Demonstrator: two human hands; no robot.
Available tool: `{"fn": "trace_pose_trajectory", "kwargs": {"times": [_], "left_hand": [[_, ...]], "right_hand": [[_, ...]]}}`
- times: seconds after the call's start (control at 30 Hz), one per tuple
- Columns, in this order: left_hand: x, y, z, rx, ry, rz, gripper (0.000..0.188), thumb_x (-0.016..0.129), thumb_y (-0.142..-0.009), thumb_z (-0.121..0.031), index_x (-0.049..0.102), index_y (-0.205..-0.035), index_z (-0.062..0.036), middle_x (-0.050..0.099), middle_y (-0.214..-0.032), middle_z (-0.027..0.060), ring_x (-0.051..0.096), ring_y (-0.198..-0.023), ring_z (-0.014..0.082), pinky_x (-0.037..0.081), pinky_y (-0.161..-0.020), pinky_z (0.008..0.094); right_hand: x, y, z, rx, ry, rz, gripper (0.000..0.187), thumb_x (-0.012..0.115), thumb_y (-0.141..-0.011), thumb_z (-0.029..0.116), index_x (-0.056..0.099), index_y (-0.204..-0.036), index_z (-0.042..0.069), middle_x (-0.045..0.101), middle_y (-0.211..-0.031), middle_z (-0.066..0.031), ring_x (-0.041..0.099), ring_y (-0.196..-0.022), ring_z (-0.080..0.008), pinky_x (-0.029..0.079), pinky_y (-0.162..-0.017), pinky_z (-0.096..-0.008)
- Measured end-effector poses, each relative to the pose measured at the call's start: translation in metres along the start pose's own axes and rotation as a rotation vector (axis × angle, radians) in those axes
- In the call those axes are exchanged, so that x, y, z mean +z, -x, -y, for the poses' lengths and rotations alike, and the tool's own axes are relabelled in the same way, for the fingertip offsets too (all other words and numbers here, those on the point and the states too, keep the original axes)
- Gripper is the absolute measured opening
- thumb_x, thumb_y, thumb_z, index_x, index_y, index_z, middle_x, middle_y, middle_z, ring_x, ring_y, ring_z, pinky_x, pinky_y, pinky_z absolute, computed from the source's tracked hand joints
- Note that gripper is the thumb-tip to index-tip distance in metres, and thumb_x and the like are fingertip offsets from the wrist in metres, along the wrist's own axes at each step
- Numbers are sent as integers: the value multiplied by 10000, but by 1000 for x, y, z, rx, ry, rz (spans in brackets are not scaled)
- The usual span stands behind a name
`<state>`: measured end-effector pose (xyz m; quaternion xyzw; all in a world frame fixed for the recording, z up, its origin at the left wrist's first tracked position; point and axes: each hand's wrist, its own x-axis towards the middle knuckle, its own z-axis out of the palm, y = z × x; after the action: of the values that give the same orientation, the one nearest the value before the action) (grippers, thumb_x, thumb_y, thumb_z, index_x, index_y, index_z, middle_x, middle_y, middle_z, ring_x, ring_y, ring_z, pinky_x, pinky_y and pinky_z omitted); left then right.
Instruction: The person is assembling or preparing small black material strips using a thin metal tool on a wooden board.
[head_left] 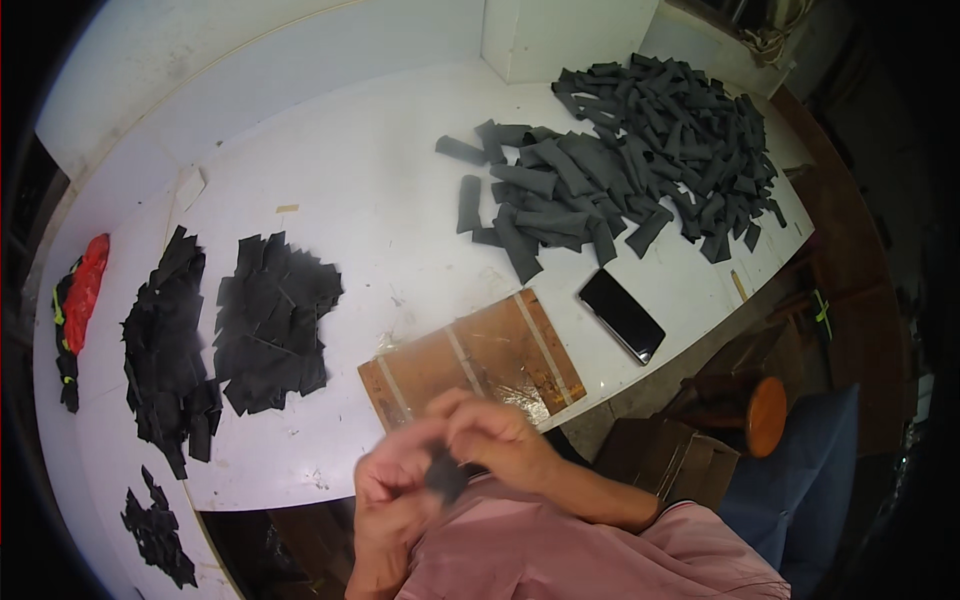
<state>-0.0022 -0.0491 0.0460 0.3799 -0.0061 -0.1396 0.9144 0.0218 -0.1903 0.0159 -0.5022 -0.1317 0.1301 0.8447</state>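
Left hand, right hand both pinching small dark fabric piece; wooden board just ahead, phone, rolled grey pile beyond.

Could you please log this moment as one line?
left hand + right hand: pinching dark fabric piece | brown board ahead | phone right

Place: small craft workshop
Signs: white worktable with heaps of rolled dark fabric, stacks of cut black pieces, brown cutting board
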Motion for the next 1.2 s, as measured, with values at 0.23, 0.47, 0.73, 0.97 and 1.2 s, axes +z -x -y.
{"fn": "trace_pose_trajectory", "kwargs": {"times": [0.23,0.47,0.73,0.97,1.2], "left_hand": [[19,-9,21,447,-763,-304,141,580,-783,-14,538,-911,32,568,-729,41,479,-575,39,388,-520,145],[37,-32,-10,62,89,-88,121,527,-808,-37,447,-876,23,547,-833,153,369,-355,51,270,-293,180],[16,-51,-15,-279,839,352,383,352,-851,-49,356,-1225,32,524,-770,80,345,-351,35,308,-320,174],[-29,-57,19,-321,392,23,394,427,-828,-25,369,-1216,22,560,-841,97,356,-360,29,246,-289,174],[-2,-56,2,390,-755,-53,191,543,-793,-54,560,-970,15,593,-900,84,500,-920,142,438,-730,247]], "right_hand": [[6,0,36,-387,681,-132,63,576,-753,2,519,-781,1,551,-825,-99,503,-624,-131,399,-543,-204],[-2,-19,71,-298,608,-98,136,574,-775,121,498,-729,19,502,-691,-52,439,-561,-120,346,-521,-217],[-18,-46,68,230,257,63,201,534,-832,202,545,-764,14,457,-621,50,392,-572,-20,316,-488,-178],[-54,-38,4,414,86,-26,197,517,-853,202,500,-728,51,421,-589,35,363,-481,-32,280,-422,-171],[-47,-32,14,127,485,-227,221,562,-799,209,554,-784,-12,538,-692,-47,502,-652,-121,398,-573,-257]]}}
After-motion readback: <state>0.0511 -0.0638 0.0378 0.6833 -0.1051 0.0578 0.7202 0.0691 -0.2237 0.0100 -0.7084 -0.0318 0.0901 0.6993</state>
